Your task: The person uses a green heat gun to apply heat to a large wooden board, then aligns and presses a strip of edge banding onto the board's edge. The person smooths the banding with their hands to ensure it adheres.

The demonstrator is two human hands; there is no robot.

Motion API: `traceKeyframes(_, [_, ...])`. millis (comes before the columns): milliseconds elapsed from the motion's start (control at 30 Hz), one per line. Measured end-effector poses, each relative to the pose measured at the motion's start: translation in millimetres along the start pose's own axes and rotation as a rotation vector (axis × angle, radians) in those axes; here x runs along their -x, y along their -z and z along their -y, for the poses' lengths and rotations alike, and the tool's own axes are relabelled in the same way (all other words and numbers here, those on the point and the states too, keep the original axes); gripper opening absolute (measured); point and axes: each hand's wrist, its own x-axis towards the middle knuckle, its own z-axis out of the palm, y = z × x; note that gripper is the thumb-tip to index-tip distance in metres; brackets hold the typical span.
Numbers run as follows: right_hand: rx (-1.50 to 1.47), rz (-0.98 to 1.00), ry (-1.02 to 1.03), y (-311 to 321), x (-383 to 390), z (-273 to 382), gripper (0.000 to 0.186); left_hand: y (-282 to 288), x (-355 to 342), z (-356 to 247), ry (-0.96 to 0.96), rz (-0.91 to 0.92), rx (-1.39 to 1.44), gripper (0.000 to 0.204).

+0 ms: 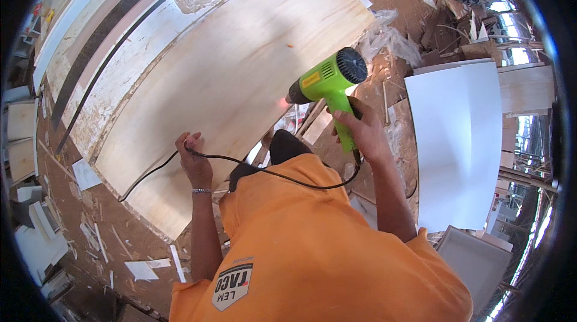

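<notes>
My right hand grips the handle of a green heat gun with a black rear cap. Its dark nozzle points leftward over a pale plywood panel, with a reddish glow at the tip. My left hand is over the panel's lower part, fingers curled on the black power cord, which loops from the gun's handle across my orange shirt and onward over the plywood to the left.
A white board stands at the right. Stacked boards with dark strips lie beyond the plywood. Crumpled plastic sits near the panel's right end. Offcuts and scraps litter the brown floor around me.
</notes>
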Motion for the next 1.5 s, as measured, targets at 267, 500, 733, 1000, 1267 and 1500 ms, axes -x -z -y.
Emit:
traceKeyframes(267, [-0.131,-0.153,0.026,49.2,-62.9,-9.2,0.043,-15.3,-2.3,-58.7,-0.045,0.019,-0.046,0.026])
traceKeyframes(500, [-0.124,-0.27,0.031,102.9,-138.7,-14.1,0.043,-46.5,-17.5,-90.0,-0.026,0.061,-0.173,0.016])
traceKeyframes(733, [-0.127,-0.379,-0.019,176.2,-230.0,-24.6,0.038,-100.0,-33.2,-124.0,-0.051,0.126,-0.29,0.012])
traceKeyframes(1000, [-0.176,-0.421,-0.017,240.3,-298.2,-23.8,0.045,-167.3,-41.9,-159.8,0.016,0.326,-0.359,0.015])
traceKeyframes(1267, [-0.176,-0.477,-0.015,274.7,-338.7,-17.6,0.039,-191.5,-58.6,-181.1,0.047,0.441,-0.367,0.018])
traceKeyframes(1500, [-0.162,-0.513,0.009,294.2,-368.3,-11.2,0.039,-196.3,-71.7,-193.6,0.044,0.406,-0.329,0.021])
